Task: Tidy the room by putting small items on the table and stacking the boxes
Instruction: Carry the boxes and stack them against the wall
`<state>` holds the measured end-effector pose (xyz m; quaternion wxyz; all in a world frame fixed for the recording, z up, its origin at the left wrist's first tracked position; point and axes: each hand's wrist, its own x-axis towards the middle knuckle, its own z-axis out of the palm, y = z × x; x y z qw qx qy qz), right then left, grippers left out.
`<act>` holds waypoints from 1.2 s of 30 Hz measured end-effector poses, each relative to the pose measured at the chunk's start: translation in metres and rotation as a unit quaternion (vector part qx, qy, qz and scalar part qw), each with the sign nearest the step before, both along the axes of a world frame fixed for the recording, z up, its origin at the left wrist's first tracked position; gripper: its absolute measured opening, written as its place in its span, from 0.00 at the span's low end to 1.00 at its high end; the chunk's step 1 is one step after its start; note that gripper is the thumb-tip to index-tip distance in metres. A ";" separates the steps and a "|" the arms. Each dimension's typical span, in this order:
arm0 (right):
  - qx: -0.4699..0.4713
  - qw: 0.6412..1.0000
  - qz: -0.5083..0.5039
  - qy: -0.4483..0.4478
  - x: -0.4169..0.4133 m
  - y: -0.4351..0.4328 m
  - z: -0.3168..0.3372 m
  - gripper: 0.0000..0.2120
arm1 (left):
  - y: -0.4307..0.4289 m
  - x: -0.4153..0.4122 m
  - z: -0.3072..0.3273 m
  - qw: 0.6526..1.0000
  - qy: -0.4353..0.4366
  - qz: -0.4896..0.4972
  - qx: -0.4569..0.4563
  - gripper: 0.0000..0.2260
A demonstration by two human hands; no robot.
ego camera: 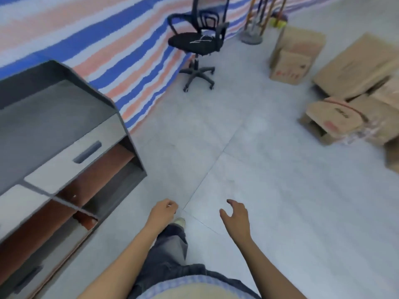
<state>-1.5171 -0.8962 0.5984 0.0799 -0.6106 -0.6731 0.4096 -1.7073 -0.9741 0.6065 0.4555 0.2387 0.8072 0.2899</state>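
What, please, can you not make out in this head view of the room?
Head view only.
Left hand: fingers curled; whether they pinch something small is too blurred to tell.
Boxes: pile cut off by the right edge; print blurred.
Chair: backrest top cut by the top edge.
Cabinet: left part beyond the left edge.

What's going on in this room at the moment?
A person seems to be mid-step on the tiled floor, carrying no box. The right hand hangs open and empty. The left hand is curled, and whether it pinches something small is unclear. Cardboard boxes lie loosely about at the right, not yet neatly stacked. A grey cabinet stands at the left.
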 end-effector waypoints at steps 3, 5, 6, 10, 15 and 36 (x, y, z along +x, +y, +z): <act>0.003 0.996 -0.087 0.005 -0.003 0.028 0.000 0.21 | 0.058 -0.008 -0.001 0.992 0.013 -0.124 0.010 0.07; 0.003 0.992 -0.125 0.011 -0.011 0.049 0.000 0.21 | 0.092 -0.019 0.003 0.986 0.020 -0.163 0.021 0.06; 0.008 0.990 -0.139 0.011 -0.017 0.061 0.002 0.21 | 0.109 -0.027 0.005 0.985 0.019 -0.170 0.028 0.06; 0.027 0.978 -0.207 0.004 -0.037 0.110 0.010 0.21 | 0.177 -0.061 0.012 0.984 0.016 -0.168 0.050 0.09; 0.042 0.957 -0.288 -0.010 -0.033 0.148 0.020 0.20 | 0.246 -0.067 0.007 0.982 -0.008 -0.181 0.041 0.08; 0.079 0.863 -0.497 0.034 0.203 0.387 0.025 0.20 | 0.543 0.196 0.018 0.934 -0.066 -0.347 0.052 0.07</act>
